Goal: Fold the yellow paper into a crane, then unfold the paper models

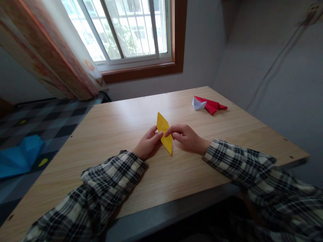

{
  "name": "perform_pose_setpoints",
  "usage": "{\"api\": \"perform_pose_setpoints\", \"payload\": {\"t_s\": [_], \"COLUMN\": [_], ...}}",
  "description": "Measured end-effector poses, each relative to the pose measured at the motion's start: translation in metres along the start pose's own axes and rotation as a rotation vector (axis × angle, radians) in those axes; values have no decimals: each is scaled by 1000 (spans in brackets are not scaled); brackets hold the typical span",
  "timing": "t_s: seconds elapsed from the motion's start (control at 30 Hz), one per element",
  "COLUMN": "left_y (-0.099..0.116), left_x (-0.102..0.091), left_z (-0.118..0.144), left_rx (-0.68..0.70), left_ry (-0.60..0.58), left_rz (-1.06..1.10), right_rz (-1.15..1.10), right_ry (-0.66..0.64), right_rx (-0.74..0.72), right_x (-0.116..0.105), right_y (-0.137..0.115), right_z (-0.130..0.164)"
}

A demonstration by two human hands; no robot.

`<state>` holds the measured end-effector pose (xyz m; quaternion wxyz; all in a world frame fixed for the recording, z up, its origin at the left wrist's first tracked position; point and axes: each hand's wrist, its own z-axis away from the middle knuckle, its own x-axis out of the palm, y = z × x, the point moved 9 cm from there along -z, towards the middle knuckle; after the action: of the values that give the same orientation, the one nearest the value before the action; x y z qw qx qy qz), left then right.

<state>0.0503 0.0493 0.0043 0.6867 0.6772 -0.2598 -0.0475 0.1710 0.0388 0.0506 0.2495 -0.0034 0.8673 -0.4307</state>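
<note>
A yellow folded paper (168,145), a slim pointed diamond in outline, is held tilted just above the middle of the wooden table. My left hand (148,141) pinches its left side, thumb on the near face and fingers behind. From the right, my right hand (186,136) has its index fingertip pressed on the paper's face near the centre. The rest of that hand is curled at the paper's right edge. What the fingers behind the paper do is hidden.
On the table (121,124), at the back right, a white paper boat (198,104) stands against a red paper plane (213,105). To the left, blue paper (22,153) lies on a checked cloth (63,111). A window (131,30) and curtain (58,50) are behind.
</note>
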Motion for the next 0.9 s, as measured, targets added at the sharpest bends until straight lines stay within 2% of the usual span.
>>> {"api": "perform_pose_setpoints", "payload": {"t_s": [0.3, 0.47, 0.57, 0.7, 0.83, 0.9], "left_y": [0, 1, 3, 3, 4, 5], "left_x": [1, 3, 5, 3, 3, 4], "left_z": [0, 3, 4, 2, 1, 1], "left_rx": [55, 81, 99, 107, 113, 114], "left_ry": [-35, -82, -82, -62, -68, -72], "left_rz": [-138, -321, -328, -306, -337, -341], "right_rz": [-11, 19, -19, -13, -44, -64], "right_ry": [-7, 79, 105, 50, -92, -110], "right_rx": [75, 122, 169, 195, 130, 111], "right_x": [2, -5, -7, -2, 11, 13], "right_y": [4, 16, 25, 27, 18, 16], "right_z": [-3, -3, -2, -2, -3, -2]}}
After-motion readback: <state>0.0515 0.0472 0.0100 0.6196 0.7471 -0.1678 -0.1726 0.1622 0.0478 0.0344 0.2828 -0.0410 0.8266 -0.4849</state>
